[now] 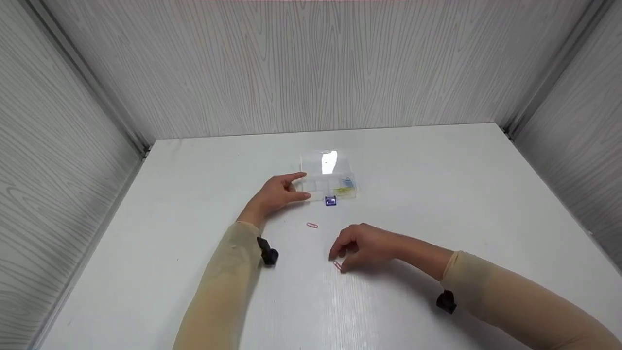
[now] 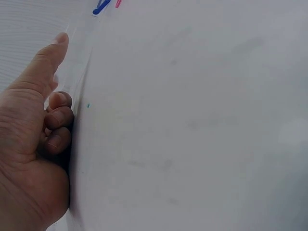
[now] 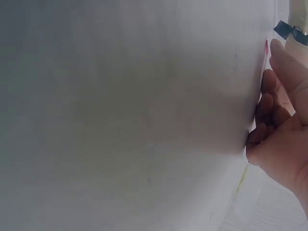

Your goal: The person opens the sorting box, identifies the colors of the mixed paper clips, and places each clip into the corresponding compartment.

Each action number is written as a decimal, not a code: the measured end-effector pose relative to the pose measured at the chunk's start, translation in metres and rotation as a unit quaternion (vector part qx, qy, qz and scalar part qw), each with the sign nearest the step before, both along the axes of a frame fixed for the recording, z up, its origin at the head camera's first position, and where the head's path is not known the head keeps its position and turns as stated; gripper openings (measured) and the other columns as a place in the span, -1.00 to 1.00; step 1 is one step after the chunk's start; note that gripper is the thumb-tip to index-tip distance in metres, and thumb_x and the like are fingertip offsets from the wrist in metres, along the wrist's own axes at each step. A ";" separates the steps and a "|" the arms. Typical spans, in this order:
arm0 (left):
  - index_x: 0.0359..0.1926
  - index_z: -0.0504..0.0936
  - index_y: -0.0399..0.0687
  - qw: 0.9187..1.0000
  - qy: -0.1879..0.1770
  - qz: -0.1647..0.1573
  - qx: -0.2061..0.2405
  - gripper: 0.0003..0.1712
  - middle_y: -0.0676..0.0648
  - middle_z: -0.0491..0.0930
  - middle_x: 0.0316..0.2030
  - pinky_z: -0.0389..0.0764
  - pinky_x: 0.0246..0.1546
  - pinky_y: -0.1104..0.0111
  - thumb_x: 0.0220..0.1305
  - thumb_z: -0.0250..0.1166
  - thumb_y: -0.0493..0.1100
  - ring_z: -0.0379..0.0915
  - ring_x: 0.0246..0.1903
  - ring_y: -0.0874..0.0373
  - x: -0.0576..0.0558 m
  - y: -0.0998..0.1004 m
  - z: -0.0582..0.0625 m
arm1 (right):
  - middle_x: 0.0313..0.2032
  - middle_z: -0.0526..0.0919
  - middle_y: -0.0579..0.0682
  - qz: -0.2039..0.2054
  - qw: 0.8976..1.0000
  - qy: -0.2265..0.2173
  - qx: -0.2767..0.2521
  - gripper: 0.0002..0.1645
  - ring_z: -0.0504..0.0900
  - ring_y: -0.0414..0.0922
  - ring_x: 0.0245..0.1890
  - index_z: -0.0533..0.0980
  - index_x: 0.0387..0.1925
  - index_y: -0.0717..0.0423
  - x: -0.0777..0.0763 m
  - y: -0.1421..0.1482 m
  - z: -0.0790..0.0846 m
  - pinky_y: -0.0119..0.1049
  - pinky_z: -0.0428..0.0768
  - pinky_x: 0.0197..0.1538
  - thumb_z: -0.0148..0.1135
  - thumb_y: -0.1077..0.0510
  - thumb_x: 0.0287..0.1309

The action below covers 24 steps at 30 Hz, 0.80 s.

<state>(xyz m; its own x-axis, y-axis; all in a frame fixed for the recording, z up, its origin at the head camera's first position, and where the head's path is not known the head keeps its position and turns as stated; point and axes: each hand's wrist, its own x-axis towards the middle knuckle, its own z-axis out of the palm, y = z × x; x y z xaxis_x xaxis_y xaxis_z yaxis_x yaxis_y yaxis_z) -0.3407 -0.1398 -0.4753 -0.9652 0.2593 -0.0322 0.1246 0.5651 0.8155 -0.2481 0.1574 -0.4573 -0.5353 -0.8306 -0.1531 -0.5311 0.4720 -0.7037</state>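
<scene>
A clear plastic compartment box (image 1: 316,186) lies on the table with its transparent lid (image 1: 313,163) tipped back. Blue paper clips (image 1: 347,182) and yellow paper clips (image 1: 344,190) fill compartments at its right end. My left hand (image 1: 279,192) holds the box at its left end, thumb at the front corner, index finger farther back. Nearer to me, my right hand (image 1: 367,245) has thumb and index fingertips at a red paper clip (image 1: 336,265), pinching it close over the table. Another red paper clip (image 1: 312,225) lies between the hands. A small purple-blue piece (image 1: 331,201) sits at the box's front edge.
The white table (image 1: 194,180) meets a grey wood-grain panel (image 1: 311,68) at the back, with similar panels on both sides. Each sleeve carries a small black wrist camera, one on the left (image 1: 268,253) and one on the right (image 1: 446,301).
</scene>
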 end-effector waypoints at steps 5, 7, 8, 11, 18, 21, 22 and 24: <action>0.51 0.52 0.25 1.000 -0.001 0.002 0.001 -0.18 0.01 0.45 -0.30 0.38 -0.02 0.20 0.27 0.56 0.18 0.36 -0.24 0.10 -0.002 -0.001 -0.004 | -0.17 0.71 -0.31 0.001 1.000 0.013 0.002 -0.72 0.59 -0.23 -0.12 0.81 -0.02 -0.21 0.002 -0.003 -0.002 -0.27 0.57 0.02 0.58 0.11 0.24; 0.51 0.52 0.26 1.000 -0.001 0.001 0.002 -0.17 0.01 0.45 -0.29 0.37 -0.01 0.19 0.26 0.56 0.19 0.36 -0.23 0.10 -0.002 -0.002 -0.005 | -0.18 0.71 -0.29 0.000 1.000 0.015 0.001 -0.73 0.59 -0.22 -0.13 0.82 -0.04 -0.21 0.003 -0.003 -0.002 -0.26 0.56 0.02 0.57 0.13 0.24; 0.51 0.52 0.26 1.000 0.000 0.000 0.001 -0.17 0.01 0.46 -0.29 0.37 -0.01 0.19 0.26 0.56 0.20 0.36 -0.22 0.10 -0.003 -0.002 -0.006 | -0.19 0.70 -0.28 -0.001 1.000 0.014 0.001 -0.74 0.58 -0.22 -0.13 0.82 -0.05 -0.21 0.003 -0.003 -0.001 -0.26 0.55 0.01 0.56 0.14 0.25; 0.51 0.52 0.26 1.000 -0.001 -0.001 0.002 -0.16 0.00 0.47 -0.28 0.37 0.00 0.18 0.25 0.56 0.20 0.37 -0.21 0.09 -0.003 -0.002 -0.005 | -0.18 0.70 -0.28 -0.006 1.000 0.012 0.005 -0.75 0.58 -0.20 -0.13 0.82 -0.06 -0.22 0.004 -0.003 -0.001 -0.25 0.55 0.02 0.55 0.15 0.26; 0.51 0.51 0.25 1.000 0.006 -0.006 -0.007 -0.17 0.00 0.48 -0.30 0.38 0.00 0.18 0.27 0.55 0.20 0.37 -0.24 0.09 -0.002 -0.001 -0.003 | -0.18 0.68 -0.26 -0.012 1.000 0.004 0.008 -0.74 0.57 -0.19 -0.13 0.79 -0.04 -0.20 0.004 -0.003 0.000 -0.26 0.55 0.02 0.56 0.14 0.26; 0.51 0.51 0.26 1.000 0.007 -0.006 -0.009 -0.18 0.01 0.48 -0.30 0.38 0.00 0.19 0.28 0.54 0.20 0.37 -0.24 0.09 -0.002 -0.001 -0.004 | -0.18 0.69 -0.26 -0.017 1.000 -0.003 0.005 -0.75 0.57 -0.19 -0.13 0.78 -0.05 -0.17 0.004 -0.003 0.000 -0.27 0.56 0.03 0.55 0.14 0.26; 0.51 0.51 0.26 1.000 0.007 -0.005 -0.009 -0.18 0.01 0.48 -0.30 0.37 0.01 0.19 0.28 0.54 0.19 0.37 -0.23 0.10 -0.002 -0.001 -0.004 | -0.18 0.69 -0.26 -0.018 1.000 -0.004 0.005 -0.76 0.57 -0.19 -0.13 0.78 -0.05 -0.16 0.004 -0.003 0.000 -0.27 0.56 0.03 0.55 0.15 0.26; 0.51 0.51 0.25 1.000 0.007 -0.004 -0.007 -0.19 0.01 0.48 -0.29 0.37 0.01 0.18 0.29 0.54 0.18 0.38 -0.23 0.09 -0.002 -0.001 -0.003 | -0.17 0.69 -0.26 -0.018 1.000 -0.006 0.005 -0.78 0.57 -0.18 -0.12 0.78 -0.07 -0.15 0.004 -0.003 0.001 -0.26 0.56 0.04 0.55 0.15 0.27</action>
<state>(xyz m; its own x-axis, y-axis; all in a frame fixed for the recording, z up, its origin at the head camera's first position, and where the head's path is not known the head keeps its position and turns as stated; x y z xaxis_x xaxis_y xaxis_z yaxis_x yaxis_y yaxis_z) -0.3429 -0.1412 -0.4787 -0.9636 0.2663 -0.0226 0.1400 0.5749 0.8062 -0.2443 0.1542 -0.4563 -0.5632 -0.8092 -0.1676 -0.5050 0.4975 -0.7053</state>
